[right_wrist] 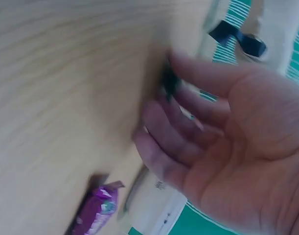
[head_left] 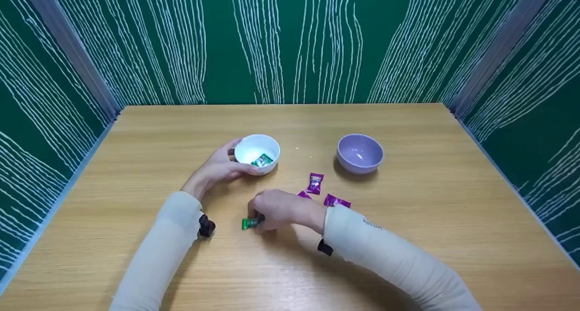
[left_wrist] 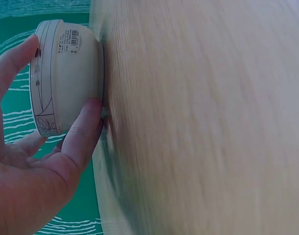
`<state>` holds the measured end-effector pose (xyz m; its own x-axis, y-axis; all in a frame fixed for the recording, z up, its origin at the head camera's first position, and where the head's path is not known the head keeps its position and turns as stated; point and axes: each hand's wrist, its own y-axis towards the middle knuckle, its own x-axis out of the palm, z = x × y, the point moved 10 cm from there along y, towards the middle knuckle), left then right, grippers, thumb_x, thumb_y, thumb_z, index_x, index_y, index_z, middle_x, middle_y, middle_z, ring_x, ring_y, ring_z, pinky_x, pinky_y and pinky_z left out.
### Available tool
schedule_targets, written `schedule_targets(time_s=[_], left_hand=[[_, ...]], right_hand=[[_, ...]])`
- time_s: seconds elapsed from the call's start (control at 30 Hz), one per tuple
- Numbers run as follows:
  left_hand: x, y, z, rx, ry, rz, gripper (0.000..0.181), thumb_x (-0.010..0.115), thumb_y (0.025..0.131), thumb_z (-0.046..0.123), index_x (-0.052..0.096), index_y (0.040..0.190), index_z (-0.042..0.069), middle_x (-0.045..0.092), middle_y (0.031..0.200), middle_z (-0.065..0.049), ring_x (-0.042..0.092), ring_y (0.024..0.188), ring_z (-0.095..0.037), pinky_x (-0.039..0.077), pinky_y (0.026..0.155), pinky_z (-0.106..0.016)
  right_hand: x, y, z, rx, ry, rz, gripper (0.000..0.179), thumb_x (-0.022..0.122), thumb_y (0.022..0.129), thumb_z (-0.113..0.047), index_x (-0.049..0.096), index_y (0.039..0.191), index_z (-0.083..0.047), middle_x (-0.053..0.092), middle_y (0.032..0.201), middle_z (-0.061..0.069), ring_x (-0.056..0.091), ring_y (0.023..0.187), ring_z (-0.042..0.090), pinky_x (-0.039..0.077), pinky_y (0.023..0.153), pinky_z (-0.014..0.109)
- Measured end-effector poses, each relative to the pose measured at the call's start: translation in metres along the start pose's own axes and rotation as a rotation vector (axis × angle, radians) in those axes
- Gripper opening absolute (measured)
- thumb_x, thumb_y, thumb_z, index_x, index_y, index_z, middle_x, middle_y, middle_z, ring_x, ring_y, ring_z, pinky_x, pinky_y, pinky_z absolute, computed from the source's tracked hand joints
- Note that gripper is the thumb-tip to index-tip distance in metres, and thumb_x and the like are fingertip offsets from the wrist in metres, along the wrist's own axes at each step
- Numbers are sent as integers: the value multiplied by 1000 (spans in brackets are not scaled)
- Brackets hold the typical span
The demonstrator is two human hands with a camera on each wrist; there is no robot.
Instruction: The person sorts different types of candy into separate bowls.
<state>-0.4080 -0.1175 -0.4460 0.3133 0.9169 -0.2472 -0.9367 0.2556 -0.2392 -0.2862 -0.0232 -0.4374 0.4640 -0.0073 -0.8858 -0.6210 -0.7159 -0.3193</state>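
The left hand (head_left: 221, 167), partly curled, grips the white bowl (head_left: 243, 151), which holds a green packet (head_left: 262, 160). The right hand (head_left: 278, 209), fingers bent, pinches a green-wrapped sweet (head_left: 248, 223) close to the surface (head_left: 247, 268), right of the left hand. Purple-wrapped sweets (head_left: 316, 183) lie just beyond the right hand; the purple bowl (head_left: 359, 167) stands farther beyond.

Reckoned from the right hand (head_left: 277, 209), a lane over the pale wooden desk (head_left: 304, 126) opens at one o'clock, between the round white bowl (head_left: 247, 148) and the round light-purple bowl (head_left: 360, 168). Shiny purple wrapped packets (head_left: 315, 184) obstruct two to three. The left hand (head_left: 222, 165) blocks ten. Six offers room between cream sleeves (head_left: 158, 252).
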Motion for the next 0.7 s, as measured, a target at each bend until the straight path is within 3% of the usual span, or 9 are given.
schedule_targets(time_s=[0.13, 0.27, 0.4, 0.6, 0.7], left_hand=[[0, -1, -1, -3, -3, -2, 116, 98, 65, 32, 30, 160, 26, 35, 153, -10, 38, 135, -28, 38, 114, -39], [1, -2, 0, -4, -3, -1, 114, 97, 67, 31, 31, 159, 27, 36, 153, -10, 38, 135, -29, 39, 113, -40], [1, -2, 0, -8, 0, 4, 114, 97, 67, 31, 30, 160, 27, 35, 152, -10, 38, 135, -29, 41, 112, -40], [1, -2, 0, -7, -49, -4, 111, 95, 71, 23, 28, 160, 25, 34, 154, -10, 40, 135, -28, 46, 107, -38], [3, -1, 1, -5, -63, -11, 110, 93, 73, 21, 27, 161, 25, 34, 155, -10, 40, 135, -28, 47, 107, -38]], right_hand=[[7, -2, -4, -42, 34, -135, 32, 78, 91, -28, 72, 120, -16, 69, 99, -7, 61, 89, 9, 53, 90, 29], [6, -6, -6, -67, 52, -185, 32, 77, 92, -26, 71, 122, -16, 68, 100, -8, 61, 89, 9, 53, 89, 29], [-5, -8, -6, -91, 72, -162, 26, 76, 93, -23, 72, 118, -15, 68, 98, -8, 62, 89, 8, 52, 85, 27], [-22, -11, -2, -84, 100, -106, 18, 74, 95, -22, 72, 111, -15, 65, 95, -8, 61, 77, 11, 54, 58, 29], [-29, -12, -1, -90, 88, -85, 18, 74, 95, -22, 71, 111, -14, 65, 96, -7, 61, 78, 10, 53, 59, 28]])
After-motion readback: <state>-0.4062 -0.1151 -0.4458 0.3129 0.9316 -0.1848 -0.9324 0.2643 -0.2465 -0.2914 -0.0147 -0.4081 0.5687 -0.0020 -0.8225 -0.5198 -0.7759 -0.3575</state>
